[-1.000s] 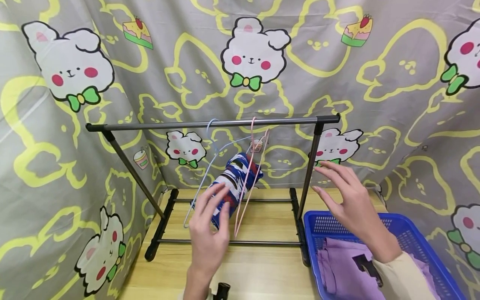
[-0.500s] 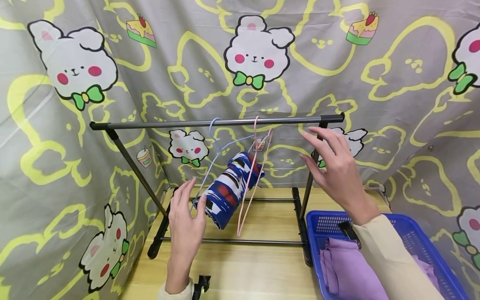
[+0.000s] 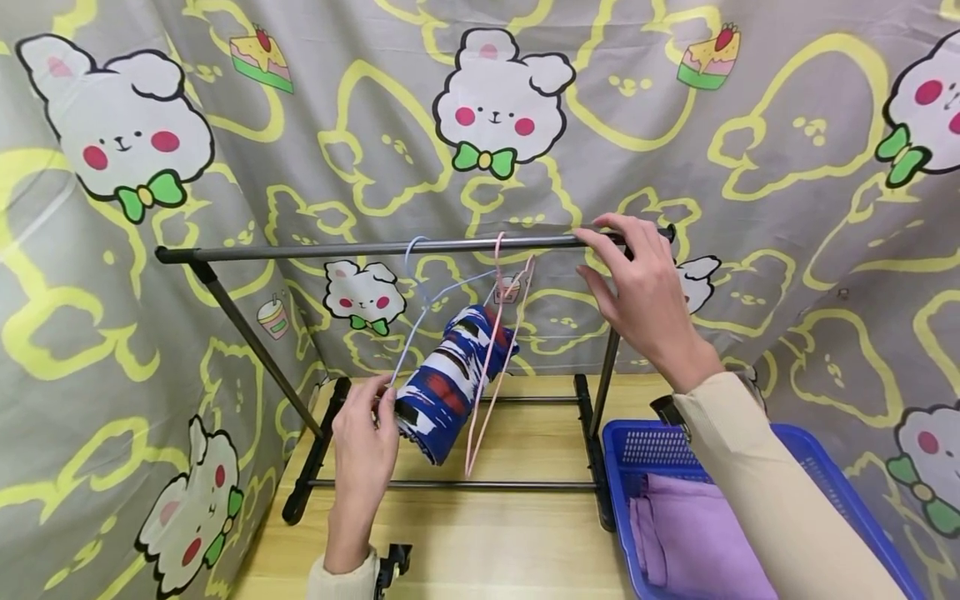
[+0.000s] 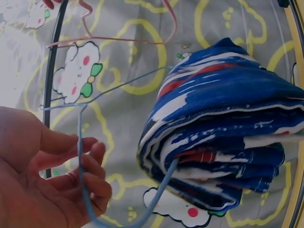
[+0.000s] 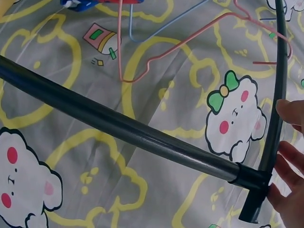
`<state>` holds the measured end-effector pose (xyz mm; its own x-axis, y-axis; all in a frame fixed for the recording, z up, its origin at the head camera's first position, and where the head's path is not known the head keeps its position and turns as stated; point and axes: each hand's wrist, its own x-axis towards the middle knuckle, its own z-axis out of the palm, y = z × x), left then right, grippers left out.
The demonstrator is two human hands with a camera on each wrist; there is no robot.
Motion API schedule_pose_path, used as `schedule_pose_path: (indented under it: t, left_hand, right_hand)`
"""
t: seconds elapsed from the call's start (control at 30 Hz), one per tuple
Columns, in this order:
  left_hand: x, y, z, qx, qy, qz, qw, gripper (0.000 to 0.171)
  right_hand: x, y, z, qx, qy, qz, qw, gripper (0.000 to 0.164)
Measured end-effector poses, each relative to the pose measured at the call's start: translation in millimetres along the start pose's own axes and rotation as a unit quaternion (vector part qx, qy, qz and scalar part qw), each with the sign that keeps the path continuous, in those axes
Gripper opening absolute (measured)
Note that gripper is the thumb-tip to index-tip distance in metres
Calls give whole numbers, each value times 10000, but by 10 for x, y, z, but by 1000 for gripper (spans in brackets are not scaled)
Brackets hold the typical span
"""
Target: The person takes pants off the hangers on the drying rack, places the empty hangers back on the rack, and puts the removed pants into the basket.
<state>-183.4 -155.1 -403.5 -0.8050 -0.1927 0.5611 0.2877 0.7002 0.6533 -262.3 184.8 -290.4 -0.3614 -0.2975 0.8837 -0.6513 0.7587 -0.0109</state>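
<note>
In the head view my left hand (image 3: 363,442) is at the lower left end of a light-blue wire hanger (image 3: 411,337). The left wrist view has the thumb and curled fingers around the wire (image 4: 80,128). A folded blue, white and red patterned cloth (image 3: 442,392) hangs over this hanger, just right of the hand. My right hand (image 3: 648,283) is by the right end of the rack's grey top rail (image 3: 315,250). Its loosely bent fingers reach the rail, with the thumb lower. Between the hands, a bare pink wire hanger (image 3: 500,242) hangs from the rail.
A blue plastic basket (image 3: 618,500) with folded purple cloth (image 3: 697,533) stands right of the rack on a wooden tabletop (image 3: 487,533). The rack's lower crossbar (image 3: 450,485) runs in front. Patterned grey curtain (image 3: 600,183) encloses the back and sides.
My left hand has moved off the front of the cloth to the blue hanger's left end. The right hand has risen and moved left from over the basket to the rail.
</note>
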Motion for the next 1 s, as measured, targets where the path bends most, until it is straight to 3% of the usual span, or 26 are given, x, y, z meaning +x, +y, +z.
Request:
schedule_pose_path:
  t: [0.3,0.47,0.67,0.83,1.0]
  left_hand:
    - [30,-13,45,-429,219,-163,9987,15]
    - [19,-6,80,-678,177,-644,9955,15]
    - [6,19,141,-1694,484,-1304,9757,13]
    - [5,57,184,-2423,707,-1383,9577,13]
    - [31,77,183,-2778,918,-1421,9456,13]
  right_hand:
    - [63,53,86,-40,221,210,9995,21]
    - [92,65,119,-40,351,340,9988,13]
    - [129,80,141,-39,368,468,9982,10]
    - [131,79,156,-19,447,557,9974,7]
    - [132,70,185,10,468,657,9967,5]
